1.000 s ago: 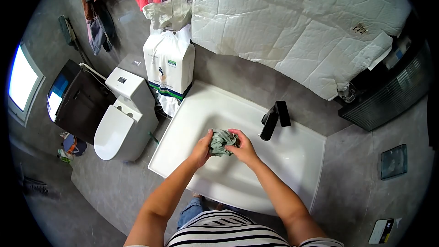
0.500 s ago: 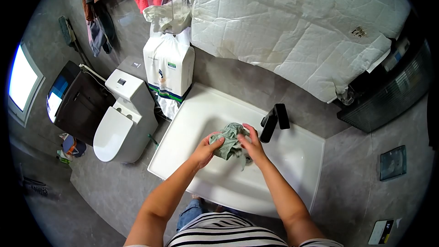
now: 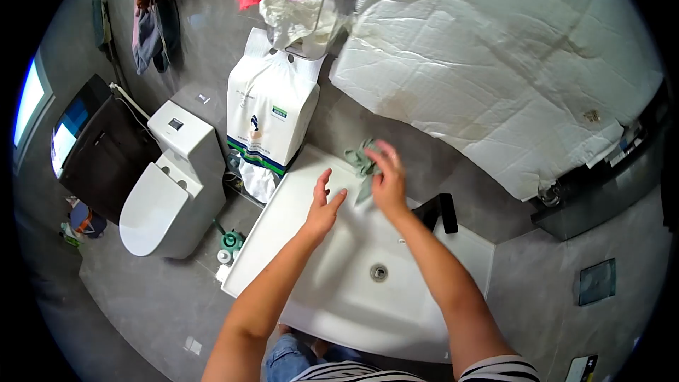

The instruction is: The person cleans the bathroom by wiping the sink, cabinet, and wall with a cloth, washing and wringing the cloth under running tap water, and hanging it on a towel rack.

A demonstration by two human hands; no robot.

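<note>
A crumpled green cloth (image 3: 361,161) hangs from my right hand (image 3: 389,177), whose fingers are closed around its edge. Both are over the back part of the white sink (image 3: 332,269). My left hand (image 3: 323,206) is raised over the left part of the basin, fingers apart, holding nothing. A black faucet (image 3: 440,213) stands just right of my right wrist, partly hidden behind the forearm. The round drain (image 3: 379,272) shows at the bottom of the basin.
Behind the sink's left corner stands a white printed bag (image 3: 272,102), below a clear holder with crumpled white plastic (image 3: 300,21). A white toilet (image 3: 159,209) is at the left. A large white padded sheet (image 3: 495,78) covers the upper right.
My right hand has carried the green cloth up toward the back of the sink. The left hand has let go of it and opened. The view has shifted, uncovering the drain.
</note>
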